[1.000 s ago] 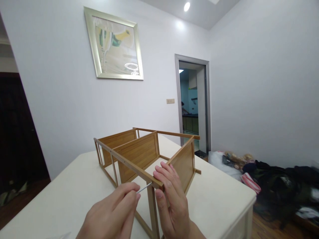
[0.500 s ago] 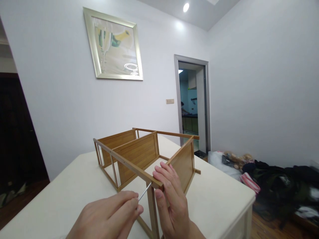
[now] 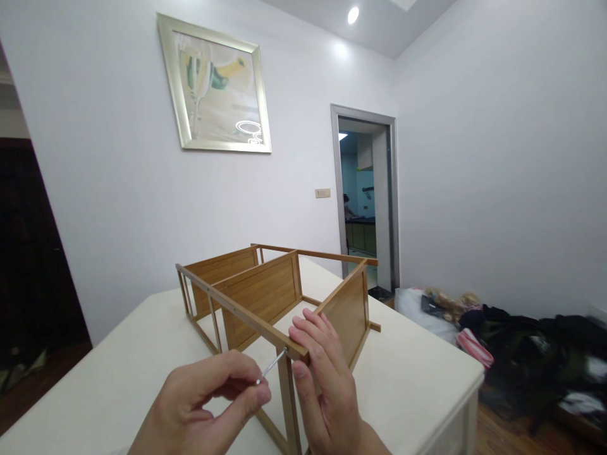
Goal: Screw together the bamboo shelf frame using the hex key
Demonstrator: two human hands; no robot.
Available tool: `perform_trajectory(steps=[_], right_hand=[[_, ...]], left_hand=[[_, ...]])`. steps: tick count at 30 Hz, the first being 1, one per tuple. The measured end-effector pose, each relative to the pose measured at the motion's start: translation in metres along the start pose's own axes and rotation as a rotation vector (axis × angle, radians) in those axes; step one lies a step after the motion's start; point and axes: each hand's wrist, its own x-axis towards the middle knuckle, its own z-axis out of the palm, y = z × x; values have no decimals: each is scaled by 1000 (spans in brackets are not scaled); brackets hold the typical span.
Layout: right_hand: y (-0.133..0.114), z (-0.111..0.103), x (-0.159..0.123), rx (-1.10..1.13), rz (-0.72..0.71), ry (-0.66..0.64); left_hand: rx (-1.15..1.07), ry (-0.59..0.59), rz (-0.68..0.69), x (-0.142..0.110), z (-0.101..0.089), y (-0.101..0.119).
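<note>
Wooden shelf (image 3: pixel 265 291) lying on table (image 3: pixel 417 354), one end facing right edge. Left hand (image 3: pixel 203 398) pinching metal rod (image 3: pixel 272 364) against rail joint; right hand (image 3: pixel 332 382) bracing, fingers together, thumb apart. Three boards already sitting in place; this joint apparently awaiting tightening, others can't tell.

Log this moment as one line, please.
left hand: pinches metal rod; right hand: against wooden frame; frame: on table
</note>
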Motion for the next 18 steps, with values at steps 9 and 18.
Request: perform_trajectory(steps=[9,18], right_hand=[[1,0,1,-10,-3,15],[-1,-1,1,-14,6,4]], left_hand=[[-626,-223,-303,7,-2,-2],[-740,-317,-322,8,-1,-12]])
